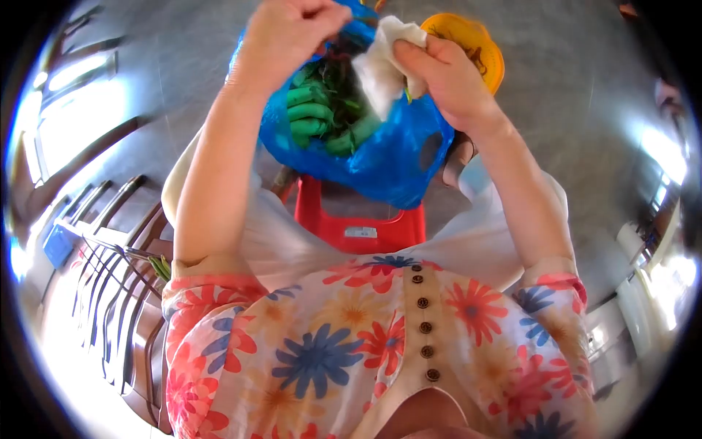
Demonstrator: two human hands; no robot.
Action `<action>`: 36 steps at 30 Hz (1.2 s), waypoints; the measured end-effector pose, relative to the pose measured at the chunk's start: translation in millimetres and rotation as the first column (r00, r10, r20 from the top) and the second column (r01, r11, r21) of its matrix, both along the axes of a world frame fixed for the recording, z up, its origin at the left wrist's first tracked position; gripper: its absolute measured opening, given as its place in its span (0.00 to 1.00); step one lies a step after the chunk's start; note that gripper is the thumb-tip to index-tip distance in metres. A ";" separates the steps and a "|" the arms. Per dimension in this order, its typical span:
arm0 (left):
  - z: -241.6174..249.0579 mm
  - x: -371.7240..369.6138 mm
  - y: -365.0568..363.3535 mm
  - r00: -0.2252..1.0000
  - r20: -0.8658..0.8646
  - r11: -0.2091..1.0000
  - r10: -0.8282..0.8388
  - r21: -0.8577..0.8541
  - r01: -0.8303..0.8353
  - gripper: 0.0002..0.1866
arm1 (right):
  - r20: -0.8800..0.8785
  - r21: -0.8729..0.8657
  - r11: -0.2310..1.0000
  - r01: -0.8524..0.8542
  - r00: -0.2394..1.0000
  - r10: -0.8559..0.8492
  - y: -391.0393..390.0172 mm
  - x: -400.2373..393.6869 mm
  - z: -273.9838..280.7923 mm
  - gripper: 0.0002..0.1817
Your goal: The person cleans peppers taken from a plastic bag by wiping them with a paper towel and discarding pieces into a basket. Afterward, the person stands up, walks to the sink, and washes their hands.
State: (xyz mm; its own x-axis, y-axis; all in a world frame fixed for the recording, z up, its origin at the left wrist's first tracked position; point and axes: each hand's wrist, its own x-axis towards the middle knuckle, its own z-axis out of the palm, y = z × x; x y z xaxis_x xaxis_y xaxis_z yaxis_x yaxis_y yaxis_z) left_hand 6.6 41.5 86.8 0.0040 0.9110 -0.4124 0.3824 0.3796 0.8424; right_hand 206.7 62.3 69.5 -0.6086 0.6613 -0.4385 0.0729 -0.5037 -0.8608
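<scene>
My left hand (296,33) is above the left side of a blue plastic bag (380,172), its fingers curled together; what they pinch, if anything, is too small to make out. Green bananas (309,111) and dark leafy stems (341,77) lie in the open bag. On the right, my right hand (446,69) grips a crumpled white cloth (385,66) between thumb and fingers. A bit of green shows just below the cloth.
A yellow bowl (499,62) with brownish pieces stands on the grey floor beyond my right hand. Under the near side of the bag is a red plastic stool (365,233). Dark chairs (117,212) stand at the left.
</scene>
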 end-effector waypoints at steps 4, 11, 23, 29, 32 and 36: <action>1.5 -7.0 1.1 0.994 -0.049 0.970 -0.102 0.214 0.111 0.13 | -0.086 -0.157 0.986 -0.051 0.996 0.038 5.5 10.8 -1.1 0.19; 7.7 18.0 -4.0 0.939 -0.206 0.941 -0.276 0.144 0.308 0.11 | 0.147 0.273 0.943 -0.190 0.977 0.154 6.8 7.3 4.8 0.18; 22.7 15.5 -4.7 0.950 -0.311 0.910 -0.020 0.388 0.146 0.10 | -0.227 -0.026 0.997 0.071 0.971 -0.075 12.3 22.0 2.9 0.18; 10.5 29.3 -11.5 0.872 -0.458 0.819 -0.173 0.425 0.386 0.11 | 0.138 0.172 0.979 -0.110 0.987 0.087 13.4 18.9 0.2 0.16; 14.6 29.4 -12.0 0.886 -0.416 0.826 -0.203 0.413 0.383 0.10 | 0.213 0.112 0.980 -0.166 0.967 0.140 14.7 14.2 6.7 0.17; 17.3 24.0 -10.4 0.908 -0.384 0.873 -0.169 0.369 0.319 0.11 | -0.013 0.040 0.988 -0.147 0.989 0.147 14.3 16.2 -1.7 0.15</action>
State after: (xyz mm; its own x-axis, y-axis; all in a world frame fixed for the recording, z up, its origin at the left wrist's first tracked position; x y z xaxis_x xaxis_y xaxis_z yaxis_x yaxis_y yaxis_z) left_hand 30.6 31.2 104.2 0.1821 0.9832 -0.0140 0.6979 -0.1192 0.7062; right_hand 222.9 76.5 67.8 -0.7070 0.5804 -0.4041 0.1302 -0.4547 -0.8810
